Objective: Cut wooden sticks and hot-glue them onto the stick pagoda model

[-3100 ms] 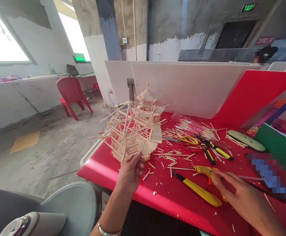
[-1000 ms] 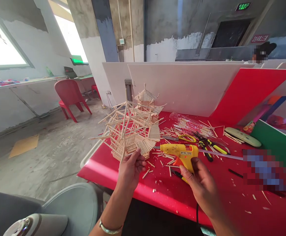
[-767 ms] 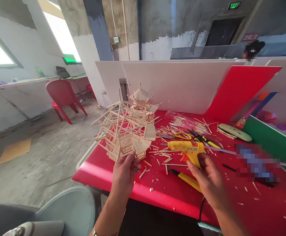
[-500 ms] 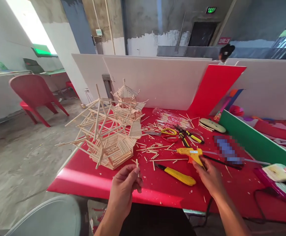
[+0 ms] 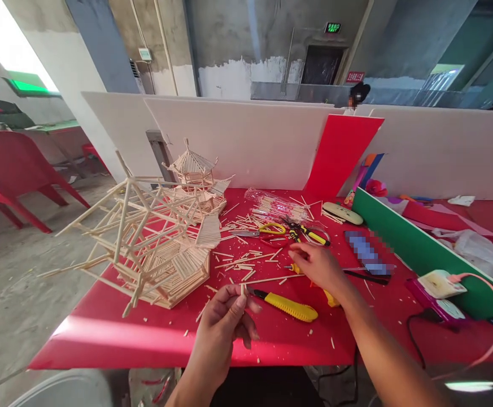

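Observation:
Near the front edge of the red table, my left hand [image 5: 225, 316] pinches a short wooden stick [image 5: 243, 289] between thumb and fingers. My right hand [image 5: 318, 265] hovers above the yellow glue gun [image 5: 332, 298], which lies on the table partly hidden beneath it; the fingers are bent, and whether they hold anything is too small to tell. A yellow utility knife [image 5: 291, 306] lies between the hands. Left of them stands a pagoda-like model of wooden sticks [image 5: 187, 254]. Loose sticks [image 5: 246, 263] are scattered beyond my left hand.
Scissors [image 5: 271, 228] and black-yellow pliers [image 5: 314, 236] lie behind the hands. A bag of sticks [image 5: 278, 206], an oval case [image 5: 341, 213] and a blurred phone [image 5: 367, 254] lie farther back. A green board [image 5: 432, 254] borders the right, near a cabled device [image 5: 441, 282].
My right hand has let go of the glue gun, now on the table, and moved forward and left. My left hand still pinches the stick. The view has shifted right.

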A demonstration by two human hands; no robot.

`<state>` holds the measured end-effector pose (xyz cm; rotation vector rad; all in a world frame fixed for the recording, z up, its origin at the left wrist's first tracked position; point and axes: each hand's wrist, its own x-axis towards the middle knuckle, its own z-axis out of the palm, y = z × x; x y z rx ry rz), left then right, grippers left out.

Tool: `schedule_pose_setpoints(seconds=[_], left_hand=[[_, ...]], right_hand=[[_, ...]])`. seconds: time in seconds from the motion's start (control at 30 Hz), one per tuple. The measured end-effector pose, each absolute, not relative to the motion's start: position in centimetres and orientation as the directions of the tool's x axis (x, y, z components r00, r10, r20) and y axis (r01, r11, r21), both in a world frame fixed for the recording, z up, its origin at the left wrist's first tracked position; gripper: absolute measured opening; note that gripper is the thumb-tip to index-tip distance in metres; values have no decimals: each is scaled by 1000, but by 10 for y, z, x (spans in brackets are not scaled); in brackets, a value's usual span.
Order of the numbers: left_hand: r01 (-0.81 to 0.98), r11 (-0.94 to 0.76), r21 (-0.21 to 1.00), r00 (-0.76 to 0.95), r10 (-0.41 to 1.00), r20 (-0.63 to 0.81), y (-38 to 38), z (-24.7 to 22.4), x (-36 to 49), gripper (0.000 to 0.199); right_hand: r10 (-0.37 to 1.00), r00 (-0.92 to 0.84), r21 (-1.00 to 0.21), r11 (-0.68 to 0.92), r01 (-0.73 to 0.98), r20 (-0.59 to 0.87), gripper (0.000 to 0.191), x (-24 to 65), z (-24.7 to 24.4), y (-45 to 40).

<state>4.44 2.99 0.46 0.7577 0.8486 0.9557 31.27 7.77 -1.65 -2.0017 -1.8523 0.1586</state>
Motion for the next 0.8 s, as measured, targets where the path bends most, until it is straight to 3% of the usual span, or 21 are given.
schedule_pose_setpoints(seconds=[0.1, 0.2, 0.47, 0.63, 0.8], left_hand=[[-372, 372, 850, 317, 912, -260, 34, 2, 48, 36], [-375, 371, 849, 293, 917, -271, 36, 0, 49, 34], [-358, 339, 870, 226, 935, -272, 38, -2, 48, 34], [-369, 330, 869, 210, 940, -268, 41, -6, 48, 36], [-358, 299, 884, 197, 950, -241, 43, -5, 47, 31]], right_hand=[[986, -31, -290, 78, 954, 164, 29, 303, -16, 115], [984, -108, -188, 133, 973, 139, 36, 296, -19, 150], [988, -144, 29, 146, 989, -47, 36, 297, -32, 199], [984, -158, 83, 164, 983, -81, 36, 293, -35, 204], [996, -89, 75, 89, 993, -1, 37, 286, -30, 199]])
